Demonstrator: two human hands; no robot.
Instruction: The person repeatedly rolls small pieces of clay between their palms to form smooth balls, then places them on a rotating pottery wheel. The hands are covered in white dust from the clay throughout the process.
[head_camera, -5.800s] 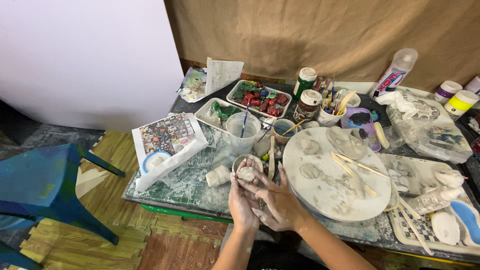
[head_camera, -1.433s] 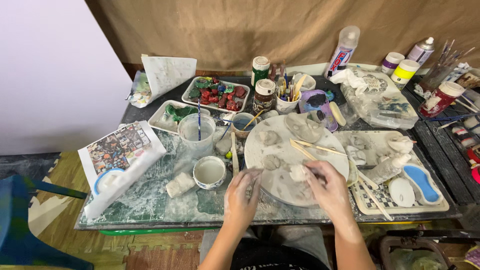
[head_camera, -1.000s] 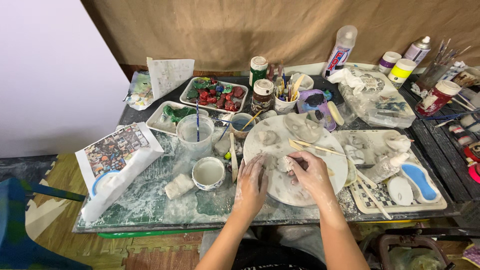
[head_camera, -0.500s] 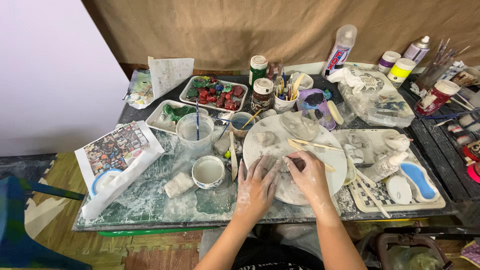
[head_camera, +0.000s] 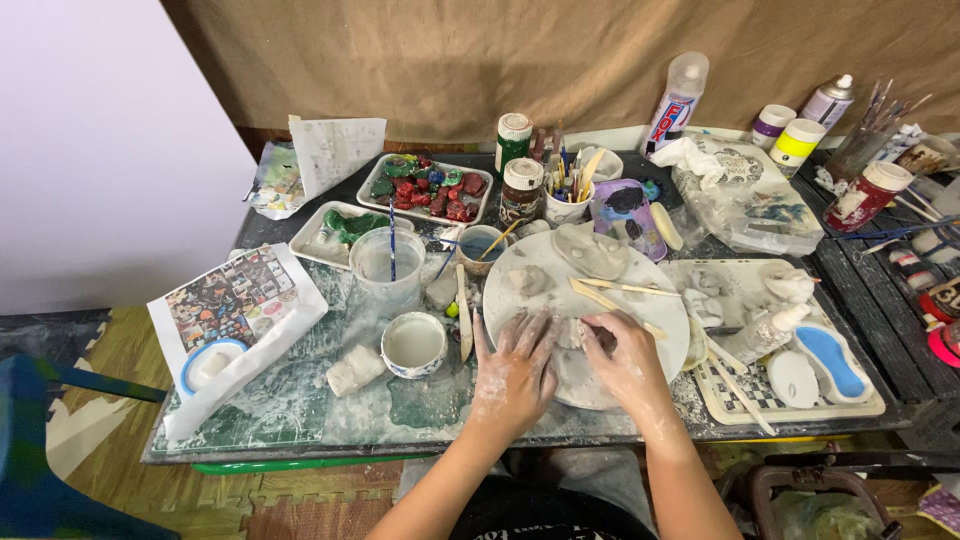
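Far left on the table: printed sheet, then water cup and small white bowl. Middle: left hand flat, fingers spread wide on the round board; right hand curled, fingers closed over a small lump of clay between the two hands. Probably soft, damp, light, easily dented; best cupped gently from the sides, not pinched.
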